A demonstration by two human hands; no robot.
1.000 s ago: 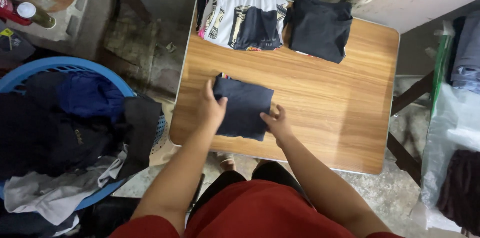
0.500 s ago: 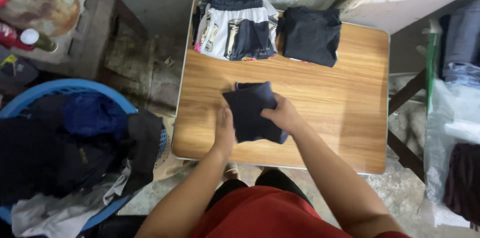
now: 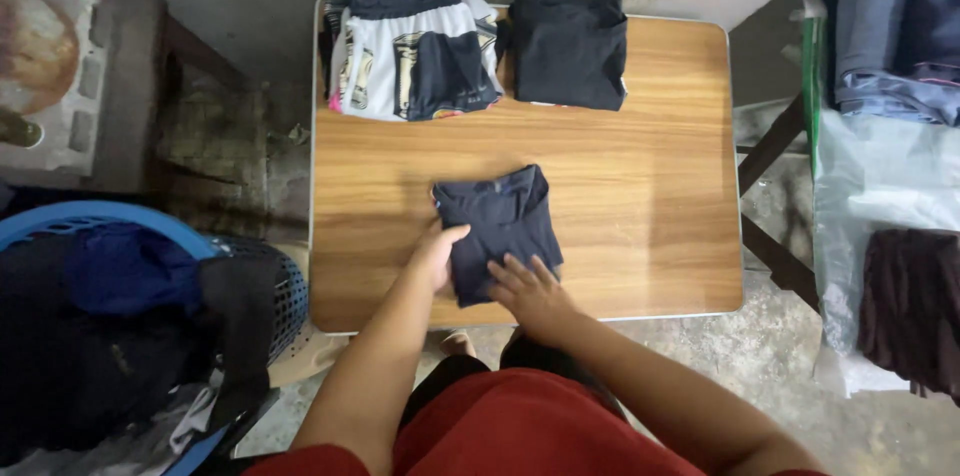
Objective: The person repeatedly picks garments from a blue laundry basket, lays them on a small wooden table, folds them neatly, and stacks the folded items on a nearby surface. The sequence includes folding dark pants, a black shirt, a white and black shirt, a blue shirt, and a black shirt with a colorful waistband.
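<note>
Right hand (image 3: 525, 288) slid to dark folded garment's (image 3: 497, 226) near edge, left hand (image 3: 437, 254) beside

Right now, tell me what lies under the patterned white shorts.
Under the patterned white shorts, edges of more folded clothes show at the left, stacked on the wooden table. How many lie beneath is hidden.

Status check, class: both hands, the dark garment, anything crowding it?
Left hand and right hand flat on folded dark garment. Folded stacks far side, apart.

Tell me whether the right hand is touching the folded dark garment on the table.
Touching. The head view shows the right hand lying flat on the near edge of the folded dark garment, fingers spread over the cloth with no gap.
</note>
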